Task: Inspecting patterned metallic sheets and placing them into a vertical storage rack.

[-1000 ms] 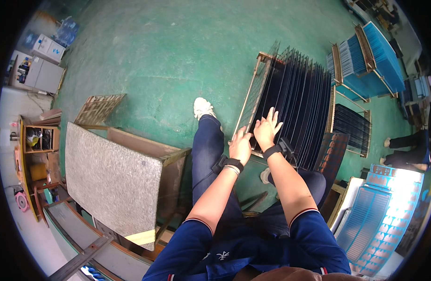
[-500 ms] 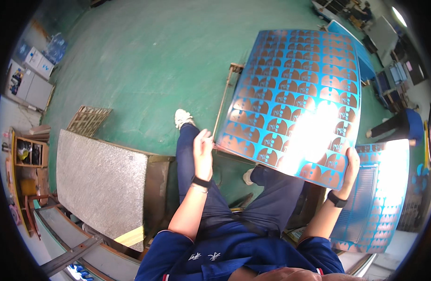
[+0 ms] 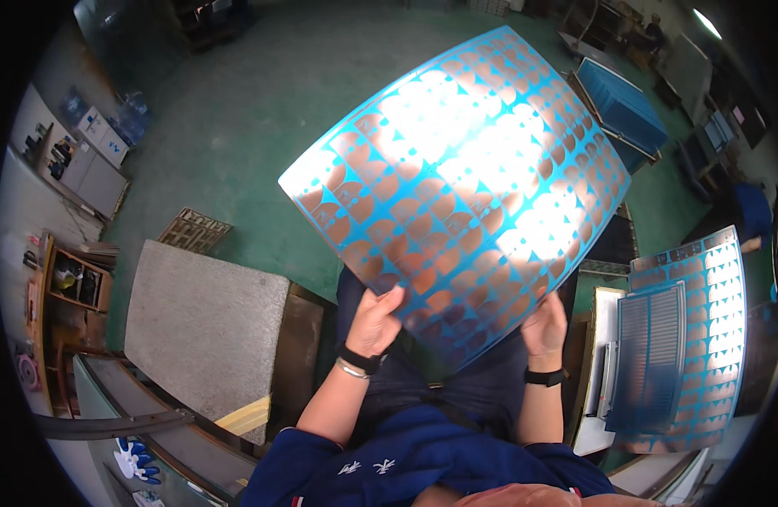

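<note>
Flat rectangular blue panel [image 3: 461, 198], thin and printed with rows of coppery rounded shapes, is what I watch, raised over the dark-trousered lap, its near corner at five o'clock in my view and its far one at one o'clock. The bare left hand [image 3: 374, 321], at six o'clock, is clamped on the lower left edge, thumb on the face; the bare right hand [image 3: 544, 328], at four, looks closed on the opposite edge, though I cannot see all its fingers.

Both grip close to the near corner, so I judge the far end could droop or tip if either slackened, and the sheet might bow. A pressing thumb could smear the pattern, and white glare could hide that from me. A dip could snag the near corner on the lap.

Further out, at eight o'clock, stands the grey speckled rectangular tabletop [image 3: 205, 325]; a careless swing left could knock an edge against it. At half past three, turning right might scrape the second blue-and-coppery patterned sheet [image 3: 718, 321]. Beyond, at two o'clock, overreaching could clip the framed rack of blue sheets [image 3: 621, 106].
</note>
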{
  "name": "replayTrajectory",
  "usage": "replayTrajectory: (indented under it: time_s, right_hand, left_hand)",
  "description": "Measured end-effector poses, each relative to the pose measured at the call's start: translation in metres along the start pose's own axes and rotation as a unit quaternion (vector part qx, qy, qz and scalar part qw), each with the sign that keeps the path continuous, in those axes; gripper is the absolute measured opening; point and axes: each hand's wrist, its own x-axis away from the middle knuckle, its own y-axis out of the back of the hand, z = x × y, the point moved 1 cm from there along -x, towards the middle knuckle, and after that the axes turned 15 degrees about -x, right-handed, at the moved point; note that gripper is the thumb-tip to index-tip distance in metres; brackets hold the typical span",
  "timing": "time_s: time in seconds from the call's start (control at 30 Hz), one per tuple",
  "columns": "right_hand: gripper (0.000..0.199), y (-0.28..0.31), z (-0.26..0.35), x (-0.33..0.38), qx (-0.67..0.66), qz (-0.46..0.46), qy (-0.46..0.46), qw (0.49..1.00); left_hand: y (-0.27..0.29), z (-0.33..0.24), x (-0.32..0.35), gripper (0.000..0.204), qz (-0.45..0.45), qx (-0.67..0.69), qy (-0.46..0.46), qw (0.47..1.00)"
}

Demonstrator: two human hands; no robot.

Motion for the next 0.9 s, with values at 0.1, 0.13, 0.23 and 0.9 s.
replayTrajectory:
  time_s: [0.1, 0.13, 0.23, 0.9]
  right_hand:
    - [0.035, -0.018, 0.035, -0.012, -0.007, -0.007, 0.118, 0.993]
    - [0.036, -0.014, 0.052, -0.013, 0.001, -0.014, 0.169, 0.985]
    - [0.04, -0.005, 0.1, -0.003, 0.004, 0.02, 0.213, 0.977]
    - [0.027, -0.036, 0.148, 0.031, 0.437, -0.088, 0.128, 0.886]
  left_hand:
    - [0.045, 0.002, 0.011, 0.041, -0.044, -0.073, -0.043, 0.995]
    - [0.056, 0.002, 0.017, 0.04, -0.082, -0.093, -0.044, 0.991]
    - [0.089, 0.0, 0.028, 0.021, -0.122, -0.026, -0.028, 0.992]
    - [0.108, -0.057, 0.038, 0.012, -0.212, -0.223, -0.164, 0.937]
